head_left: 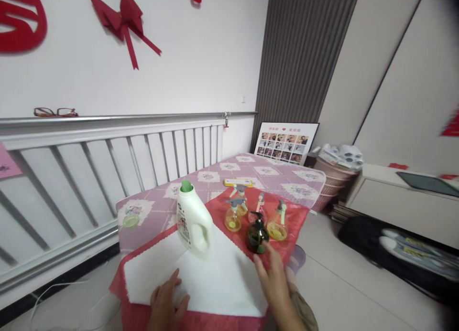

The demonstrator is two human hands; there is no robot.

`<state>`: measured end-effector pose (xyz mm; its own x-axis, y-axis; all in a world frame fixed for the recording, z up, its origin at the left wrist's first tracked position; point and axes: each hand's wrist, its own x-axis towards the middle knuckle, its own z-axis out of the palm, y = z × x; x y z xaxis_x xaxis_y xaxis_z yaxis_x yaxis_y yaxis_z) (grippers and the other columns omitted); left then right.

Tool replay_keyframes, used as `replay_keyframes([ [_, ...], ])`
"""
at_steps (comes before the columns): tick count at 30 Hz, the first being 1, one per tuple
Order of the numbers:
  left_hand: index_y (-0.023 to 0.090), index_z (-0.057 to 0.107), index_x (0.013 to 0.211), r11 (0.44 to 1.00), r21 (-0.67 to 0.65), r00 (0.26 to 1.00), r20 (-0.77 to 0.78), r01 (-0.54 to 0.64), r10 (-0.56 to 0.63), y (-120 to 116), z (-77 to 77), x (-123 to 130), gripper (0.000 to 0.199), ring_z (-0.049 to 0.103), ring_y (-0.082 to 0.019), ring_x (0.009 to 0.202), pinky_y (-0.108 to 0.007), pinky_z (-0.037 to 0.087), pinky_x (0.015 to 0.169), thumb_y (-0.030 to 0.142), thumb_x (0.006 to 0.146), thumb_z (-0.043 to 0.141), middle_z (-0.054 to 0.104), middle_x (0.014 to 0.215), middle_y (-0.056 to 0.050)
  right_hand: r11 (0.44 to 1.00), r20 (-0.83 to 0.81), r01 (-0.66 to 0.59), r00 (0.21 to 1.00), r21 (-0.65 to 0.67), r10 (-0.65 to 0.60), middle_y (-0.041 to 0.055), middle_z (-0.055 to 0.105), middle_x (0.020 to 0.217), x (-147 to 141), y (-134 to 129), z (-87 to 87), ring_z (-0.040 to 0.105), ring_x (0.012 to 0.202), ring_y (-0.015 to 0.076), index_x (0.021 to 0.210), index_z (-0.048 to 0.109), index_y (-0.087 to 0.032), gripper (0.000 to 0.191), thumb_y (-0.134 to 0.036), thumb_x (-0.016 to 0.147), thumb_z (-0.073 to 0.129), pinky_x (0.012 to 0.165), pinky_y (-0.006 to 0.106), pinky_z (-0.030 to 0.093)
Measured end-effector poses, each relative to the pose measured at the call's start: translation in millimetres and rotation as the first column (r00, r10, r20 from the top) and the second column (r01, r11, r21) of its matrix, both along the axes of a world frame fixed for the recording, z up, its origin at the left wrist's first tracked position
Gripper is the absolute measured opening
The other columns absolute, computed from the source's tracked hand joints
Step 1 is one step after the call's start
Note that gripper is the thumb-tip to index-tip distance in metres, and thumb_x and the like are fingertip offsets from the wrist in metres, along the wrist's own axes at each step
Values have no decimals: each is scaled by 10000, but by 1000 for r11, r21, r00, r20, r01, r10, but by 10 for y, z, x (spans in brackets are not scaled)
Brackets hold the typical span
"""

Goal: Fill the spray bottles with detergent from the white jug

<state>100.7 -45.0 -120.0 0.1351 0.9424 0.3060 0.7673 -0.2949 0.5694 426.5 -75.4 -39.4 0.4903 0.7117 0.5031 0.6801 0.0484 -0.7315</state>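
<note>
My left hand (168,300) rests at the near edge of a white cloth (218,283), its fingers apart and holding nothing. Just in front of the dark green pump bottle (257,235) is my right hand (273,273), fingers spread; whether a fingertip touches the bottle I cannot tell. A large cream jug-shaped bottle (193,221) with a handle and a green spout stands upright on the white cloth. Behind the pump bottle are several clear spray bottles with yellowish or pink tints, among them one at the left (233,219) and one at the right (278,226).
A red cloth (292,216) lies over the purple patterned tablecloth (244,166). A green cap (130,220) sits at the left, a yellow box (238,182) behind the sprayers. A white radiator (143,154) borders the table; pink baskets (328,183) stand beyond it on the right.
</note>
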Motion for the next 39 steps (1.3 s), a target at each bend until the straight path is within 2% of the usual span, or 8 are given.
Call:
replay_keyframes([
  [4,186,472,1304,1000,-27,1000,-30,3,-4,-28,69,15,546,625,-244,1066,-465,376,982,359,786,495,695,1094,-81,951,52,-294,953,-91,300,19,657,774,-779,-266,-5,649,725,167,901,641,-245,188,-271,874,456,696,274,531],
  [8,171,475,1302,999,-50,999,-39,13,-15,-47,136,36,543,615,-247,1079,-466,366,986,364,794,479,691,1107,-97,882,89,-427,889,-199,450,3,687,731,-1333,-352,-169,659,642,150,987,649,-247,212,-227,849,488,632,234,526],
  [15,151,494,1280,1000,-23,1000,5,20,-20,-61,176,66,535,617,-249,1077,-471,377,992,347,783,479,690,1103,-105,847,106,-432,869,-311,483,56,758,971,-1439,-362,-525,717,806,222,1131,628,-248,387,-151,765,546,767,314,552],
  [20,127,453,1293,996,-90,989,147,15,-2,-5,262,67,575,631,-237,1034,-423,439,956,342,761,488,687,1071,-105,811,38,-476,855,-341,517,28,712,731,-1315,-298,-315,679,646,186,1308,498,-153,521,-168,787,505,635,264,534],
  [25,130,275,1393,999,-45,951,308,8,6,2,886,116,674,609,-212,1027,-388,471,924,363,794,482,637,1086,-91,822,-1,-460,873,-336,488,-13,655,707,-1132,-134,355,658,641,177,1450,252,-140,649,-207,837,455,639,271,512],
  [32,144,158,1455,996,62,987,152,-64,54,-105,2164,253,706,552,-146,569,-254,417,580,334,849,467,531,620,71,956,526,-122,813,-267,251,48,709,663,-1188,145,1232,674,564,247,1489,179,-148,682,-252,885,477,488,301,461],
  [35,117,185,1457,978,155,990,-9,-137,140,-95,2428,294,679,548,-153,517,-240,322,502,276,850,444,553,574,54,985,658,-53,738,-167,151,66,722,663,-1265,214,1400,668,534,242,1480,236,-162,651,-188,871,462,431,286,433],
  [39,65,150,1463,946,282,965,-161,-158,209,-26,2528,322,678,571,-171,496,-241,272,468,193,841,387,601,564,11,989,701,-71,699,-127,140,69,729,692,-1317,256,1509,671,551,251,1479,250,-184,664,-130,850,454,432,297,442],
])
